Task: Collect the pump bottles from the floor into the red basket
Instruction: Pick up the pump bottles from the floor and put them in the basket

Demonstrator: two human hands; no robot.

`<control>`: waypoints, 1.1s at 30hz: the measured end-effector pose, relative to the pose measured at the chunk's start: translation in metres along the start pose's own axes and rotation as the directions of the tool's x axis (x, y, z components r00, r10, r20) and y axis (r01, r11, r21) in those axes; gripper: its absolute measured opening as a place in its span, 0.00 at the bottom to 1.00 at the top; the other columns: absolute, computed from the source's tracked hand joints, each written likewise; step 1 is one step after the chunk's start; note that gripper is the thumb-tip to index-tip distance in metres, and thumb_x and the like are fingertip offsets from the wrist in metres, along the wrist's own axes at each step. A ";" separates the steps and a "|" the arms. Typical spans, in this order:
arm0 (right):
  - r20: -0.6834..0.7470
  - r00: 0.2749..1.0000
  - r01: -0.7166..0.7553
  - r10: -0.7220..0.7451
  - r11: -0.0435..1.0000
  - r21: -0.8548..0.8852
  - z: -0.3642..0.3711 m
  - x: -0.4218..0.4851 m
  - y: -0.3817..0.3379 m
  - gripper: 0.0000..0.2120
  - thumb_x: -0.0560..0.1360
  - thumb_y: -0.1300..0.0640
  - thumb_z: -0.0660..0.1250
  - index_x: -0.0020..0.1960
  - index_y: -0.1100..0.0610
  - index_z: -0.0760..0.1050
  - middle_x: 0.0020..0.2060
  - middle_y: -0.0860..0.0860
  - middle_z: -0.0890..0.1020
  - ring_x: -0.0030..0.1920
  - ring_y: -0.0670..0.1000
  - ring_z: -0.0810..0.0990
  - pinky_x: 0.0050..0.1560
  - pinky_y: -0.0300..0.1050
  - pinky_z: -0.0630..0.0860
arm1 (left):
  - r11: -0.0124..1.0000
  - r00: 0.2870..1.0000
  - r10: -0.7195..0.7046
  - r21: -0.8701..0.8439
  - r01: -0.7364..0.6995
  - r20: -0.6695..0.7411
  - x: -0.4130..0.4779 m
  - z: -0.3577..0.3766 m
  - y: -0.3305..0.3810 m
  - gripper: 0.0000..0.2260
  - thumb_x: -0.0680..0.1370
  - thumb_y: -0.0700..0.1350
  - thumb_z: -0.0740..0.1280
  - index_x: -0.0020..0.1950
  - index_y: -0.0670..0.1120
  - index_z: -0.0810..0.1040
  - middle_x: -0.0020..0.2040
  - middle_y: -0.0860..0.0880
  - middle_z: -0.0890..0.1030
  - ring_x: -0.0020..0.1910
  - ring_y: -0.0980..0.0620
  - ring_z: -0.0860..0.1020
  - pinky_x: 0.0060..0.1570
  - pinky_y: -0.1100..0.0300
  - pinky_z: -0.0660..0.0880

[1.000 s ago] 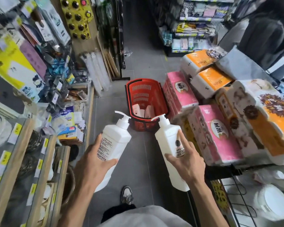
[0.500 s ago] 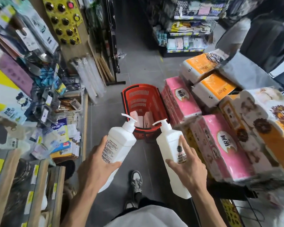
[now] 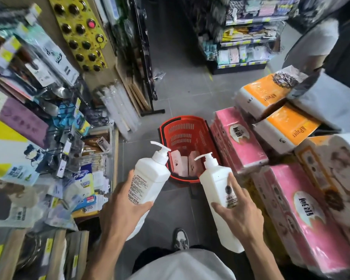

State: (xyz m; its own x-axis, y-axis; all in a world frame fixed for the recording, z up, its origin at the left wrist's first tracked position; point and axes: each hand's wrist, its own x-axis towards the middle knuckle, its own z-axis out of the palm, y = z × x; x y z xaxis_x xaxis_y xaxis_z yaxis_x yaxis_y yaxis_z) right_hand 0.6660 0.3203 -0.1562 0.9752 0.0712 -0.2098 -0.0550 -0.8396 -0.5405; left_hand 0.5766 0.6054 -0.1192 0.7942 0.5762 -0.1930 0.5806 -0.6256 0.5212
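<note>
Both hands up in front of me, one bottle each. My left hand grips the left pump bottle from below and the side, thumb across the front near the printed label and fingers wrapped behind. My right hand grasps the right pump bottle, with the fingers spread over its face and the thumb on the near-left edge.

Both long axes run from near me out toward the red basket, with the bases toward my body and the pump heads away and up. The left bottle leans a bit rightward, the right one a bit leftward. Both spouts point to the left.

Both bottles are white plastic with squared shoulders, a white collar and a white pump. The left one shows a panel of small dark print; the right one shows a round dark logo with text below, partly under my fingers.

Both are held in the air above the grey floor, just on my side of the basket, with the pump heads overlapping its near rim in the view. The basket stands on the floor with pale pink items inside; I can't tell what they are. Pink tissue packs sit right beside the basket. A shoe is visible below.
</note>
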 end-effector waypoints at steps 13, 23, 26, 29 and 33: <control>0.055 0.998 -0.028 0.029 0.999 -0.016 0.032 0.090 -0.081 0.48 0.68 0.37 0.73 0.76 0.25 0.44 0.58 0.39 0.73 0.50 0.52 0.81 0.46 0.49 0.77 | 0.999 0.997 -0.007 -0.044 0.010 0.081 0.126 -0.012 -0.005 0.46 0.68 0.57 0.79 0.80 0.63 0.57 0.70 0.55 0.76 0.61 0.46 0.78 0.52 0.51 0.73; -0.103 0.953 -0.261 0.286 0.943 0.207 0.081 0.111 -0.172 0.49 0.67 0.41 0.77 0.78 0.28 0.51 0.55 0.39 0.74 0.49 0.48 0.76 0.46 0.48 0.70 | 0.985 0.966 0.170 -0.004 -0.172 0.192 0.268 -0.066 -0.020 0.47 0.66 0.57 0.79 0.80 0.65 0.58 0.68 0.56 0.77 0.59 0.46 0.79 0.51 0.50 0.77; -0.134 0.917 -0.330 0.375 0.904 0.271 0.094 0.113 -0.193 0.49 0.67 0.43 0.77 0.78 0.29 0.51 0.55 0.39 0.73 0.50 0.47 0.73 0.48 0.49 0.69 | 0.973 0.950 0.222 0.005 -0.229 0.219 0.308 -0.074 -0.019 0.47 0.67 0.57 0.80 0.80 0.63 0.58 0.69 0.55 0.77 0.60 0.46 0.79 0.51 0.49 0.77; -0.125 0.883 -0.388 0.451 0.854 0.346 0.104 0.113 -0.207 0.49 0.67 0.41 0.77 0.77 0.27 0.51 0.56 0.40 0.75 0.51 0.46 0.74 0.49 0.49 0.69 | 0.962 0.930 0.257 0.021 -0.272 0.261 0.338 -0.075 -0.014 0.47 0.67 0.56 0.80 0.80 0.62 0.58 0.67 0.52 0.78 0.59 0.45 0.79 0.52 0.49 0.77; -0.150 0.833 -0.425 0.532 0.790 0.441 0.107 0.121 -0.220 0.48 0.61 0.35 0.71 0.76 0.24 0.51 0.54 0.39 0.76 0.49 0.44 0.75 0.48 0.48 0.68 | 0.949 0.902 0.297 0.007 -0.315 0.314 0.368 -0.069 0.004 0.47 0.67 0.56 0.80 0.80 0.62 0.58 0.66 0.51 0.79 0.59 0.44 0.79 0.49 0.52 0.73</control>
State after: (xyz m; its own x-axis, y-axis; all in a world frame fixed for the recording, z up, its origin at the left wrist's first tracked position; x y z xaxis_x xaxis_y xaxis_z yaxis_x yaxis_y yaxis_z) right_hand 0.7735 0.5712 -0.1498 0.8155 -0.4683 -0.3401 -0.5528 -0.4559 -0.6976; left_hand 0.8583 0.8511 -0.1308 0.9449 0.1687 -0.2806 0.3022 -0.7788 0.5497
